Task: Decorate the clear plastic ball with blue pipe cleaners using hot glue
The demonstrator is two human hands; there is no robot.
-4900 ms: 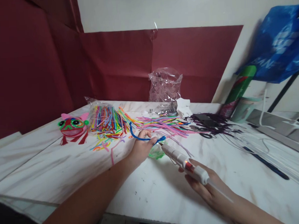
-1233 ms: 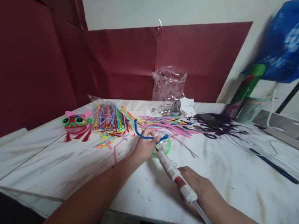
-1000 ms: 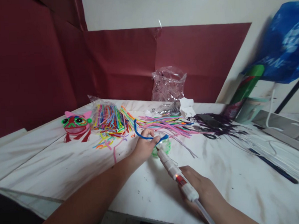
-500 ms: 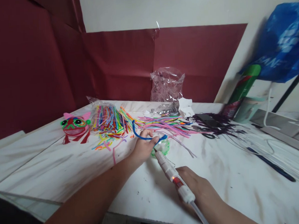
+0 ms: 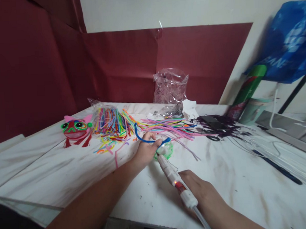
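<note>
My left hand (image 5: pixel 146 149) pinches a blue pipe cleaner (image 5: pixel 138 133), whose long end curves up to the left and whose short end sticks out to the right. Just beyond the fingers is a round clear piece with a green edge (image 5: pixel 168 150); whether the hand also touches it is hidden. My right hand (image 5: pixel 195 185) is wrapped round a white glue gun (image 5: pixel 168 170) with a glowing light and a clear glue stick at its back. The gun's nozzle points at the near edge of the round piece, close under my left thumb.
A pink and red animal-face figure (image 5: pixel 77 130) stands at the left. Bagged colourful pipe cleaners (image 5: pixel 108 120) and loose pink ones (image 5: pixel 173 128) lie behind my hands. At the right are a dark phone (image 5: pixel 215 122), a dark blue pen-like stick (image 5: pixel 277 167) and clear glue sticks (image 5: pixel 297 173).
The nozzle of the glue gun has shifted very slightly left along the round piece. Both hands keep their grips, and the view has moved a little.
</note>
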